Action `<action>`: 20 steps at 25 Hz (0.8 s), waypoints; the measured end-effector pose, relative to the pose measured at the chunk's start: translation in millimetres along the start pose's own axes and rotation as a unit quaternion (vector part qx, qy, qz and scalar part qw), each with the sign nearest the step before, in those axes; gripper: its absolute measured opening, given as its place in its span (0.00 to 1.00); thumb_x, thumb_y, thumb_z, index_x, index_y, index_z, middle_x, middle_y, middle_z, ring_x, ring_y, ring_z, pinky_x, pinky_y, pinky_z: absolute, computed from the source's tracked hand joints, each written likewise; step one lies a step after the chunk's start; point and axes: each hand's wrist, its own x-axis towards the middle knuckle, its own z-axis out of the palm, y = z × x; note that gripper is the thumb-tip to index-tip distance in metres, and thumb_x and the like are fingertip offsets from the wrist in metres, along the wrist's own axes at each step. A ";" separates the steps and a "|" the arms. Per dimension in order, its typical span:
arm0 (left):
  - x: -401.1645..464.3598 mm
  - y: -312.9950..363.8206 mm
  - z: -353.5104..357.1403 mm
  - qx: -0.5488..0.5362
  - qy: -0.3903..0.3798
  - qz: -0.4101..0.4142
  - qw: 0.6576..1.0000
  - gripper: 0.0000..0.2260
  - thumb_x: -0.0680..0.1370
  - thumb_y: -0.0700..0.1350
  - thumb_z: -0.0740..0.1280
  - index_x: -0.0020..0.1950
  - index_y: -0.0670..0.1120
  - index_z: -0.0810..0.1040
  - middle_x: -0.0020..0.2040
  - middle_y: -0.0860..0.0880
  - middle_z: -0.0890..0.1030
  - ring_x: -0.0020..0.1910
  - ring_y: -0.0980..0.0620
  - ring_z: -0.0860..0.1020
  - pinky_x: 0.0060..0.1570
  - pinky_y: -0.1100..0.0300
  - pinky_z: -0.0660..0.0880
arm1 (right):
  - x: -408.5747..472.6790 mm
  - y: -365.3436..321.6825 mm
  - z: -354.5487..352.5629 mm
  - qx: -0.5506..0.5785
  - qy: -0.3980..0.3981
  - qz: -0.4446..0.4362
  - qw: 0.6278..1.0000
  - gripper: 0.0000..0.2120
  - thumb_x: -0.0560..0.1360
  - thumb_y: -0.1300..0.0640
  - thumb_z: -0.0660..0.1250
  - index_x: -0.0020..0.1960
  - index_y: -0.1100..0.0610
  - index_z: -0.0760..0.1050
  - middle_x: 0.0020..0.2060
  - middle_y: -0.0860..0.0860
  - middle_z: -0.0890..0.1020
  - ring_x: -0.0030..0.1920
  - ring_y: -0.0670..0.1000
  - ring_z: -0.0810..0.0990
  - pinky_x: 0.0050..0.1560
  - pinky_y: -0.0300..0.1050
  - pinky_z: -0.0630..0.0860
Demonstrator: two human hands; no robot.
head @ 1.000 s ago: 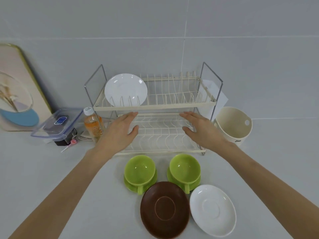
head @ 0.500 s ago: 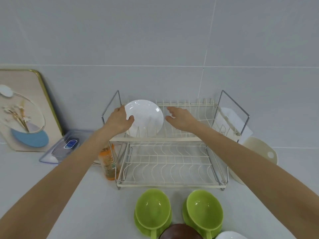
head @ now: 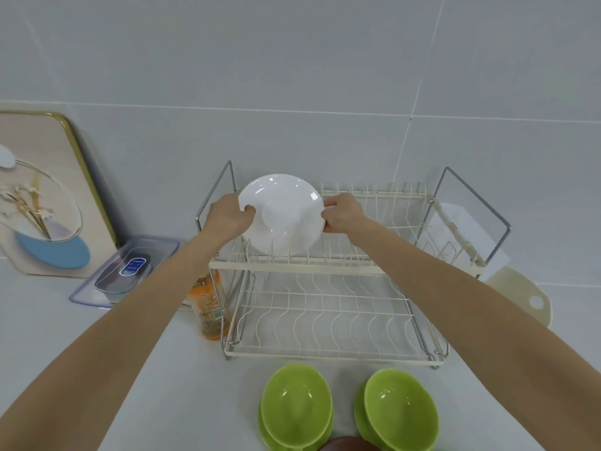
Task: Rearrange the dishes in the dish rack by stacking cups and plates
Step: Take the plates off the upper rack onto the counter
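Left hand (head: pixel 227 216), right hand (head: pixel 341 213) gripping white plate (head: pixel 286 219)

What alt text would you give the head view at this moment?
Both hands, left and right, grip the edges of a white plate standing in the top tier of a two-tier dish rack. Two green cups sit on the counter in front, the lower tier empty.

Your hands grip a plain white plate (head: pixel 283 213) — glossy, unpatterned. Dish rack (head: pixel 325 266): cream wire, chrome side frames. You have two lime-green cups (head: pixel 297 408) on matching green saucers (head: pixel 359 415) in front. Brown plate (head: pixel 348 444) at bottom edge. Orange-labelled bottle (head: pixel 208 307); clear container (head: pixel 125 271) with blue label; gold-rimmed tray (head: pixel 42 193) — beige, blue vase, pale flowers.
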 end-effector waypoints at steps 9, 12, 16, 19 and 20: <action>-39.8 25.4 -31.6 -0.272 0.111 0.058 0.954 0.15 0.77 0.36 0.58 0.63 0.40 0.74 0.53 0.48 0.73 0.49 0.50 0.74 0.37 0.68 0.78 | -44.3 -27.5 -39.6 0.109 0.105 -0.094 0.984 0.20 0.73 0.69 0.57 0.62 0.62 0.74 0.54 0.60 0.80 0.49 0.56 0.80 0.47 0.44 0.79; -73.6 17.0 -36.2 -0.307 0.091 0.047 0.946 0.18 0.76 0.35 0.59 0.66 0.42 0.71 0.56 0.50 0.73 0.51 0.52 0.74 0.30 0.72 0.77 | -81.9 -14.2 -39.1 0.136 0.092 -0.101 0.981 0.20 0.73 0.69 0.56 0.62 0.61 0.74 0.47 0.56 0.81 0.47 0.53 0.80 0.39 0.37 0.80; -120.7 -18.8 -21.1 -0.335 0.088 -0.012 0.938 0.18 0.77 0.33 0.57 0.65 0.44 0.72 0.55 0.51 0.74 0.42 0.57 0.75 0.25 0.76 0.74 | -135.9 23.2 -20.4 0.164 0.068 -0.094 0.980 0.18 0.74 0.67 0.57 0.61 0.59 0.76 0.38 0.50 0.81 0.38 0.47 0.80 0.34 0.32 0.80; -150.4 -57.3 -2.7 -0.348 0.057 -0.052 0.934 0.17 0.77 0.33 0.57 0.63 0.44 0.74 0.53 0.48 0.76 0.41 0.59 0.75 0.26 0.74 0.75 | -165.2 60.5 3.3 0.169 0.052 -0.064 0.982 0.17 0.75 0.67 0.57 0.60 0.59 0.76 0.44 0.55 0.81 0.42 0.51 0.80 0.41 0.39 0.81; -160.0 -70.1 3.1 -0.345 0.044 -0.065 0.935 0.16 0.77 0.32 0.57 0.61 0.44 0.74 0.50 0.49 0.77 0.41 0.59 0.75 0.27 0.73 0.75 | -172.7 73.8 12.0 0.164 0.047 -0.049 0.984 0.17 0.75 0.68 0.57 0.60 0.60 0.76 0.44 0.56 0.81 0.43 0.52 0.80 0.42 0.41 0.82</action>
